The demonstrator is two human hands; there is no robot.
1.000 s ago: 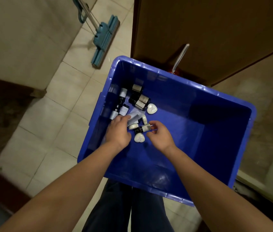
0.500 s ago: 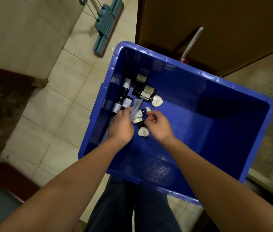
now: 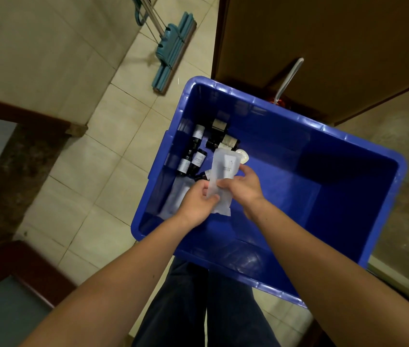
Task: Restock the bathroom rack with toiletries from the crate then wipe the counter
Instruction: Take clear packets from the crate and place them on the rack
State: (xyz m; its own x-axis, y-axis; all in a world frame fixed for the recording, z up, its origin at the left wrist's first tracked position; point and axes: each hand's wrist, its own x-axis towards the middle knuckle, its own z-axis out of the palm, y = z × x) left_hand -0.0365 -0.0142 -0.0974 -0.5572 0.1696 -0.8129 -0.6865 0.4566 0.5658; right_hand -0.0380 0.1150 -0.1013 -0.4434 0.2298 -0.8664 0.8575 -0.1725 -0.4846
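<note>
Above the blue crate [image 3: 383, 186], near its left wall, the left hand [image 3: 198, 201] and right hand [image 3: 242, 186] are both closed on a frosted plastic sachet [image 3: 222, 171], which looks light, soft and slippery, so its edges seem the safest place to hold.

The tiled floor [image 3: 113, 151] was pale, with dark grout lines. A blue crate [image 3: 348, 186] stood on it (its far side close to a brown door [image 3: 323, 46]). Beyond the crate's far-left corner a teal mop [image 3: 173, 51] rested its flat head on the tiles, with the handle slanting away to the upper left. On the crate's bottom, small dark bottles [image 3: 193, 156] lay bunched in the far-left corner, a clear plastic bag [image 3: 175, 196] just beside them.
</note>
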